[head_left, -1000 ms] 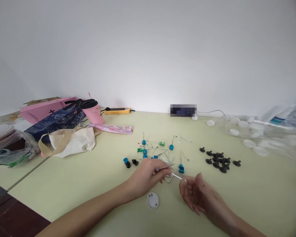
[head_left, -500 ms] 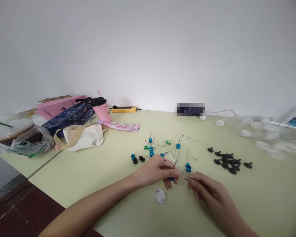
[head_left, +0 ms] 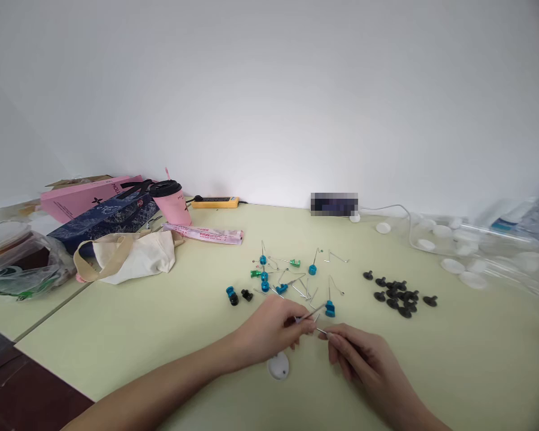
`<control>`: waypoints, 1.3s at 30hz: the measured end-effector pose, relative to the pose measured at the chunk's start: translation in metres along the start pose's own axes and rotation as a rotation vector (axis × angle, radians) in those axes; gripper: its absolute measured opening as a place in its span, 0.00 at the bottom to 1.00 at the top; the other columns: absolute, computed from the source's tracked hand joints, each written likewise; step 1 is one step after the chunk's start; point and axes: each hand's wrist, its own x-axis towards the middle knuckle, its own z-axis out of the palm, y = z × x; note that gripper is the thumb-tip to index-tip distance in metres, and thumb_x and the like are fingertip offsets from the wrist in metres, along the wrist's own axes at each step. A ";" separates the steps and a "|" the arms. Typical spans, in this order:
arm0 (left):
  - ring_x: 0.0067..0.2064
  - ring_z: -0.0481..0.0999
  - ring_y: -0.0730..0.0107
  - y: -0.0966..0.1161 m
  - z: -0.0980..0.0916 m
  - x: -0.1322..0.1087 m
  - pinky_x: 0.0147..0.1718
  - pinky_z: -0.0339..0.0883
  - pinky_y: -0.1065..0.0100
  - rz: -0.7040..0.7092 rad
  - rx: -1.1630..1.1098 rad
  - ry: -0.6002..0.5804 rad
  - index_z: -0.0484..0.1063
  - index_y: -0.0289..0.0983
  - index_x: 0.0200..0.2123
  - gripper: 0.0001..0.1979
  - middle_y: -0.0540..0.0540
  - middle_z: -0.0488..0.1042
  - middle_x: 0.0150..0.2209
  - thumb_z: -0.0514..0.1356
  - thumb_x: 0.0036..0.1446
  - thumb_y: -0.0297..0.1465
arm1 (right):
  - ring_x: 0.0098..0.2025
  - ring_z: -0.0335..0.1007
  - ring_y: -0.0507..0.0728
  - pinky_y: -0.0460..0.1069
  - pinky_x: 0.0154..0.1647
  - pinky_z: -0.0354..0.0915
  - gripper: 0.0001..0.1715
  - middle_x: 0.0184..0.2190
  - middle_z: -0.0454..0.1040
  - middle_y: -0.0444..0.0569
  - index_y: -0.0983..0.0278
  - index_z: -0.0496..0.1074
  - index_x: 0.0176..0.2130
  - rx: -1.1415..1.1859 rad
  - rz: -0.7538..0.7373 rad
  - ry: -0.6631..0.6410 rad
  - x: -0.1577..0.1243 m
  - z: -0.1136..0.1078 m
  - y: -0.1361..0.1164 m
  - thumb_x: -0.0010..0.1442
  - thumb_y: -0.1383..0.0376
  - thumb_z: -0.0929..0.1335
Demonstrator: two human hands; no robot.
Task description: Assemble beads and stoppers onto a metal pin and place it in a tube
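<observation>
My left hand (head_left: 276, 329) is closed, fingers curled round a thin metal rod (head_left: 313, 313) that slants out past the thumb; any fitting on it is hidden. Between the fingertips of my right hand (head_left: 363, 359) is a small hex key (head_left: 322, 331), its other end meeting the left fingertips. Partly behind my left wrist lies a white round dish (head_left: 278, 366) with a small dark bit in it. Just beyond the hands stands a blue metal fitting (head_left: 330, 309) with a bent wire. Farther back are another blue fitting (head_left: 312, 270) and a green fitting (head_left: 295, 263).
Several black suction-cup-like discs (head_left: 392, 293) lie to the right. White round lids (head_left: 453, 266) and clear plastic sit at far right. On the left are a cloth bag (head_left: 135, 254), a pink cup (head_left: 174, 206) and boxes (head_left: 108, 218). A yellow power strip (head_left: 215, 203) lies by the wall.
The view has turned slightly right, so the table things sit farther left. My hands have come closer together, and the rod in my left hand has tipped from steep to a flatter slant.
</observation>
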 end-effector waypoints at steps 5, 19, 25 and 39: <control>0.24 0.71 0.76 0.003 -0.005 0.000 0.26 0.65 0.76 -0.085 -0.218 -0.036 0.70 0.34 0.28 0.15 0.51 0.69 0.24 0.54 0.61 0.38 | 0.35 0.68 0.54 0.48 0.38 0.62 0.16 0.35 0.72 0.48 0.57 0.71 0.50 -0.080 -0.274 0.044 0.000 -0.004 0.004 0.67 0.61 0.60; 0.28 0.69 0.77 0.001 0.000 0.002 0.29 0.60 0.76 0.261 0.210 0.101 0.74 0.35 0.31 0.11 0.51 0.72 0.26 0.54 0.63 0.31 | 0.24 0.59 0.52 0.47 0.28 0.56 0.20 0.21 0.63 0.42 0.63 0.71 0.34 -0.039 -0.112 -0.109 0.000 -0.004 0.000 0.68 0.57 0.58; 0.25 0.66 0.80 0.009 -0.005 0.000 0.26 0.58 0.78 0.145 0.020 0.230 0.70 0.35 0.27 0.14 0.53 0.67 0.23 0.53 0.64 0.33 | 0.30 0.65 0.54 0.48 0.33 0.60 0.19 0.29 0.68 0.47 0.61 0.71 0.45 0.008 -0.104 0.104 0.000 -0.005 0.007 0.68 0.55 0.58; 0.32 0.71 0.75 0.004 0.008 -0.003 0.33 0.61 0.76 0.317 0.221 0.213 0.72 0.35 0.33 0.11 0.48 0.74 0.30 0.52 0.64 0.31 | 0.20 0.58 0.50 0.45 0.24 0.56 0.28 0.17 0.65 0.43 0.65 0.67 0.25 0.331 0.100 -0.106 -0.002 0.000 -0.005 0.67 0.51 0.58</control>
